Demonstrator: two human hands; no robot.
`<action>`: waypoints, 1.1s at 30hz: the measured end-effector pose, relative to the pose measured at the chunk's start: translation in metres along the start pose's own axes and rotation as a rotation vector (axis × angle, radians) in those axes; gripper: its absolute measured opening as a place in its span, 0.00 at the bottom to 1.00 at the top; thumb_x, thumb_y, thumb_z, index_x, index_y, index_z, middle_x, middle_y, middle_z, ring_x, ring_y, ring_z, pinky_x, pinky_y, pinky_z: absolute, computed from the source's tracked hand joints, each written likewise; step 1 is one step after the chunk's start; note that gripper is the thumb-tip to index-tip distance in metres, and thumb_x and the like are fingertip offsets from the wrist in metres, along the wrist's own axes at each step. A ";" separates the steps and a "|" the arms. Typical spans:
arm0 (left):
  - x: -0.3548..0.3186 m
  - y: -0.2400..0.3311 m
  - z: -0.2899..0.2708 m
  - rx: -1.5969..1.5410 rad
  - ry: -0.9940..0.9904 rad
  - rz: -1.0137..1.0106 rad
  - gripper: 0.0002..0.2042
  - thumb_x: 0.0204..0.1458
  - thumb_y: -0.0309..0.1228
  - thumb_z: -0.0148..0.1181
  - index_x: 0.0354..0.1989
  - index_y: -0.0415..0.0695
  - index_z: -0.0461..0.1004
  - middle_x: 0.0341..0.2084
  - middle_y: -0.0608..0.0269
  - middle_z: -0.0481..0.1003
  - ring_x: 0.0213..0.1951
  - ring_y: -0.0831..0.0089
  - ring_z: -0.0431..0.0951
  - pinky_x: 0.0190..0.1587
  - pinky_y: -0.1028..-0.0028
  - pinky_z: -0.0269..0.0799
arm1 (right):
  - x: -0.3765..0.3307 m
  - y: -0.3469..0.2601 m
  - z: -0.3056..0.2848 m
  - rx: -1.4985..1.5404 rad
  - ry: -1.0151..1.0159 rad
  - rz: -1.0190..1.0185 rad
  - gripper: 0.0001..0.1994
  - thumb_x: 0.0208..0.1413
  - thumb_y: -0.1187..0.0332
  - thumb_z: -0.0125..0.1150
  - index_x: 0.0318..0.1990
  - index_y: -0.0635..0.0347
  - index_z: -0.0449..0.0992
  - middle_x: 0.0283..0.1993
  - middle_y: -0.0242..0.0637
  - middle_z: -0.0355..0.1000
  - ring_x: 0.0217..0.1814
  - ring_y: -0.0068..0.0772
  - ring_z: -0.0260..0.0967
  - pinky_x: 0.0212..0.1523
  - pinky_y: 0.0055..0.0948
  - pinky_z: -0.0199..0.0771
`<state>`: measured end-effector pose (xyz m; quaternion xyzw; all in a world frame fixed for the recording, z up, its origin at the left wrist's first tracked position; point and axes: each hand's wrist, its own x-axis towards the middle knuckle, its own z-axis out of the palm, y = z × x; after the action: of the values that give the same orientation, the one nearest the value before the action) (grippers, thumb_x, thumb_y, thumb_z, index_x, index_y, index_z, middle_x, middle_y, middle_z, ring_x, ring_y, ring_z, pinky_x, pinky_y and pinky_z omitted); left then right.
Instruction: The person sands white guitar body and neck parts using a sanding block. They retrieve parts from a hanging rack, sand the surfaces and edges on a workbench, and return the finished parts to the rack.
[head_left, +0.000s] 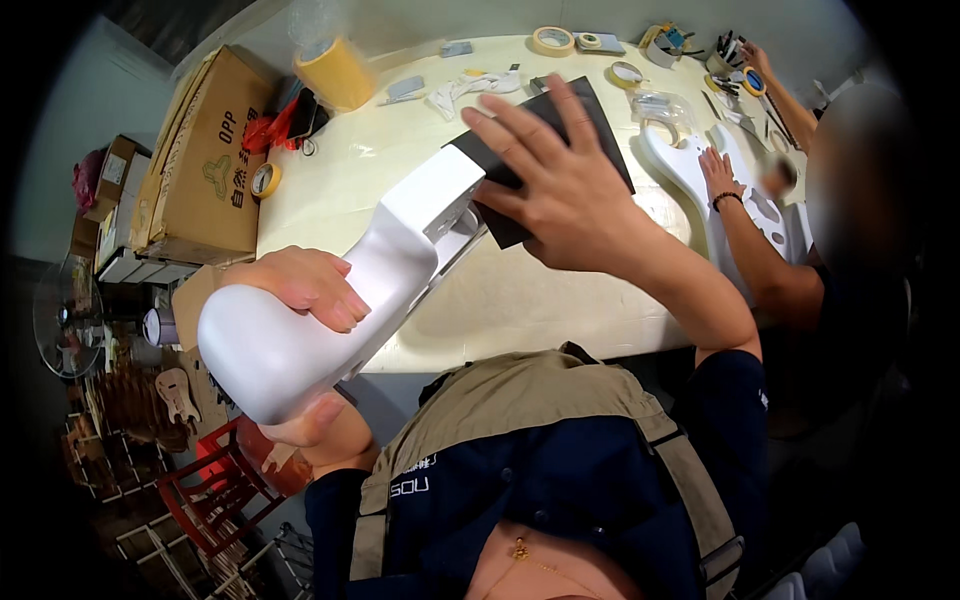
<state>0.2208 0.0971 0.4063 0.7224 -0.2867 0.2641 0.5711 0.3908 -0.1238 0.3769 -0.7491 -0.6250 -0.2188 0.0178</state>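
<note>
A glossy white guitar body point(392, 240), edge-on to me, is tilted over the near table edge, with cut-outs along its lower side. My left hand point(300, 285) wraps round its rounded near end, fingers on top and thumb below. Against the squared far end lies a dark sheet point(603, 135) that looks like sandpaper. My right hand point(570, 195) holds this sheet, its fingers spread across the face and its palm partly hiding it. What the fingertips do behind the sheet cannot be seen.
A cardboard box point(205, 165) and a yellow roll point(335, 75) stand at the far left of the pale table point(350, 185). Tape rolls point(553, 40) and a white cloth point(470, 92) lie at the back. To my right, a co-worker's hand point(720, 178) rests on another white guitar body point(690, 165).
</note>
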 end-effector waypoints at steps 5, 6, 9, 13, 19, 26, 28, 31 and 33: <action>-0.003 0.007 0.015 -0.012 0.043 -0.029 0.30 0.22 0.33 0.62 0.42 0.39 0.63 0.28 0.57 0.72 0.31 0.63 0.74 0.42 0.62 0.66 | -0.005 0.013 0.004 -0.533 -0.016 -0.033 0.21 0.51 0.62 0.51 0.55 0.43 0.69 0.64 0.35 0.56 0.70 0.38 0.44 0.66 0.66 0.28; -0.005 0.010 0.017 0.016 0.035 -0.025 0.30 0.23 0.32 0.62 0.42 0.39 0.63 0.28 0.57 0.72 0.31 0.63 0.74 0.42 0.62 0.66 | -0.006 0.016 -0.005 -0.488 -0.049 0.013 0.23 0.45 0.70 0.55 0.53 0.39 0.70 0.65 0.34 0.56 0.71 0.39 0.42 0.65 0.67 0.35; -0.008 0.018 0.024 0.085 0.011 0.001 0.28 0.27 0.31 0.64 0.42 0.39 0.63 0.28 0.58 0.72 0.30 0.64 0.75 0.41 0.63 0.67 | -0.020 0.043 -0.021 -0.555 -0.009 0.372 0.25 0.46 0.65 0.58 0.56 0.47 0.67 0.63 0.40 0.55 0.68 0.44 0.46 0.63 0.66 0.34; -0.028 0.032 0.019 0.125 0.024 0.018 0.25 0.32 0.35 0.70 0.38 0.41 0.66 0.27 0.61 0.74 0.28 0.65 0.75 0.39 0.63 0.68 | -0.067 0.064 0.025 -0.254 0.203 0.575 0.23 0.44 0.72 0.58 0.52 0.45 0.71 0.56 0.38 0.62 0.63 0.43 0.53 0.60 0.64 0.44; -0.015 0.030 0.053 0.190 0.109 -0.124 0.10 0.45 0.35 0.62 0.28 0.48 0.65 0.19 0.67 0.74 0.24 0.69 0.76 0.37 0.66 0.69 | -0.148 0.000 0.201 0.137 -0.084 0.849 0.32 0.48 0.68 0.59 0.63 0.39 0.58 0.63 0.48 0.52 0.70 0.47 0.42 0.60 0.68 0.38; 0.011 0.030 0.046 0.148 -0.010 -0.196 0.16 0.40 0.37 0.66 0.31 0.48 0.65 0.19 0.68 0.72 0.25 0.71 0.75 0.41 0.67 0.67 | -0.073 -0.024 0.102 1.554 0.858 0.993 0.40 0.53 0.47 0.56 0.67 0.58 0.46 0.66 0.53 0.47 0.69 0.47 0.47 0.64 0.46 0.47; 0.028 0.020 0.035 0.127 -0.130 -0.243 0.22 0.31 0.37 0.72 0.33 0.48 0.65 0.22 0.68 0.72 0.27 0.71 0.74 0.43 0.66 0.66 | -0.060 -0.023 0.086 1.500 0.932 0.893 0.44 0.52 0.50 0.60 0.68 0.57 0.41 0.65 0.53 0.48 0.68 0.47 0.48 0.64 0.42 0.50; 0.056 0.010 0.044 0.152 -0.191 -0.366 0.21 0.32 0.32 0.72 0.33 0.50 0.65 0.24 0.69 0.73 0.30 0.71 0.75 0.44 0.67 0.66 | -0.046 -0.018 0.095 1.345 0.947 0.880 0.50 0.45 0.59 0.69 0.68 0.57 0.36 0.63 0.51 0.49 0.63 0.43 0.54 0.59 0.38 0.59; 0.068 0.003 0.043 0.145 -0.245 -0.385 0.24 0.31 0.34 0.73 0.36 0.50 0.64 0.25 0.69 0.72 0.30 0.71 0.74 0.45 0.67 0.65 | -0.031 -0.019 0.098 1.352 1.007 0.888 0.52 0.44 0.66 0.70 0.68 0.58 0.33 0.63 0.49 0.49 0.59 0.39 0.58 0.54 0.35 0.66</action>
<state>0.2688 0.0468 0.4476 0.8296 -0.1911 0.0805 0.5185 0.3990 -0.1189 0.2723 -0.5670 -0.1966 -0.0813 0.7957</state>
